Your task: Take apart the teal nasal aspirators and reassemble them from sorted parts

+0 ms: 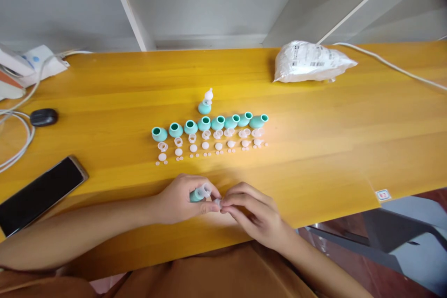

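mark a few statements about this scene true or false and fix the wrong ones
1. The left hand holds a small, rounded turquoise vessel. True.
2. Eight rounded turquoise pots form a row on the yellow-brown wooden desk. True.
3. The right hand lies flat on the desk. False: the right hand touches a small translucent white piece.
4. A crumpled white plastic package lies far left. False: that package lies toward the back right.

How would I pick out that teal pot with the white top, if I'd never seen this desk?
On the yellow wooden desk, find the row of open teal pots. Just beyond the row, near its middle, stands the single teal pot. Unlike its neighbours, which show dark open mouths, it carries a white top.
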`<state>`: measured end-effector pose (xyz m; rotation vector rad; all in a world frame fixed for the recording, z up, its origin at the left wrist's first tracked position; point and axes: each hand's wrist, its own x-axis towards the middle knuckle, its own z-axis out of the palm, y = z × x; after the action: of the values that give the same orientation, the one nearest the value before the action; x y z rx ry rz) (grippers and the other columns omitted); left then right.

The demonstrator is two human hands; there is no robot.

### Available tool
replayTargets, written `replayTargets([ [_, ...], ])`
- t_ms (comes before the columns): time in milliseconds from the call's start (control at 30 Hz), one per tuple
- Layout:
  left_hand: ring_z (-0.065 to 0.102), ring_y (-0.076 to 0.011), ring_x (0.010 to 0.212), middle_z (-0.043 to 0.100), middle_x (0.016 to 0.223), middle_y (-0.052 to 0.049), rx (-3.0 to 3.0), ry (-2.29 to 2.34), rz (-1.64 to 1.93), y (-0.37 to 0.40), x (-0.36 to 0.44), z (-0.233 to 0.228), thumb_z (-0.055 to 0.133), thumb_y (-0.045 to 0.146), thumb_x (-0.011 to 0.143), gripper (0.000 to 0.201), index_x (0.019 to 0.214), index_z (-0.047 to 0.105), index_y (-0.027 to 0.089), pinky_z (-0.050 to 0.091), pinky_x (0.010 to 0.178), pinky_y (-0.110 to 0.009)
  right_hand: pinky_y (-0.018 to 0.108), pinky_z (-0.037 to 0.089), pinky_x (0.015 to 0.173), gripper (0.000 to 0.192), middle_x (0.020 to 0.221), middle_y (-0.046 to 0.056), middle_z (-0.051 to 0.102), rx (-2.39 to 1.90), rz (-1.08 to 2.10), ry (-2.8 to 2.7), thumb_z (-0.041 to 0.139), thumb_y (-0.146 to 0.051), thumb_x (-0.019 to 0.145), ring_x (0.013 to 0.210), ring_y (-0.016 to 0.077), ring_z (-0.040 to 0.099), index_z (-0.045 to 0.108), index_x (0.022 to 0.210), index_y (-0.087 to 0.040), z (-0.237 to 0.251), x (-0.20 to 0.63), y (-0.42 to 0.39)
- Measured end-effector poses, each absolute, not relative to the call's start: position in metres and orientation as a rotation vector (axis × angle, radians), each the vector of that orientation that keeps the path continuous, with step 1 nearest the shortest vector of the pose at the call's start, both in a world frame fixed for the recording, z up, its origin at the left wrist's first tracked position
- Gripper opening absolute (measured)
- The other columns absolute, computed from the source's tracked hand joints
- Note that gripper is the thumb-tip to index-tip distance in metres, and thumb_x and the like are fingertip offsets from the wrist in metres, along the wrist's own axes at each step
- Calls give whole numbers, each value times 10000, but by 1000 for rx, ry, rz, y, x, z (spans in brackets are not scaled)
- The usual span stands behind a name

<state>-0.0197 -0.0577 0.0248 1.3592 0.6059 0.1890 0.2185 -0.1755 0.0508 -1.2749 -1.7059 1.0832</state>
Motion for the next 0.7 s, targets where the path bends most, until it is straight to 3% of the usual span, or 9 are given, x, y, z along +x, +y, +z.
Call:
replayTargets([
  [167,759,-178,888,850,1007,-25,1395,608,170,-57,-16,27,814,443,986,246,1065,823,210,549,832,-282,381,671,872,410,1142,122,745,-1316,815,-1808,616,-13,1078,1011,252,749,661,1430,-218,40,214,-188],
  [367,737,-148,850,841,991,-9,1374,628,155,-59,-17,26,817,412,994,210,1064,822,213,539,803,-254,389,642,773,230,974,78,724,-1490,519,-1787,607,-89,1093,889,251,736,693,1218,-262,66,246,-161],
  [467,736,-150,858,842,1011,-14,1413,612,153,-59,-18,23,813,423,997,218,1070,821,218,538,816,-259,434,626,783,139,989,89,733,-1861,281,-1712,600,-205,1123,851,261,724,710,1090,-282,68,300,-136],
  [567,748,-160,876,850,1034,-22,1467,564,154,-59,-18,22,791,423,1013,213,1073,819,221,540,846,-271,436,605,740,187,1012,105,751,-2100,246,-1741,604,-341,1110,793,260,710,725,1001,-249,46,351,-120],
  [700,762,-164,905,854,1052,-19,1498,537,163,-58,-17,23,779,402,1022,194,1075,811,218,536,865,-271,409,589,732,200,1002,101,767,-2128,378,-1795,618,-350,1070,781,255,713,748,985,-224,11,374,-119],
])
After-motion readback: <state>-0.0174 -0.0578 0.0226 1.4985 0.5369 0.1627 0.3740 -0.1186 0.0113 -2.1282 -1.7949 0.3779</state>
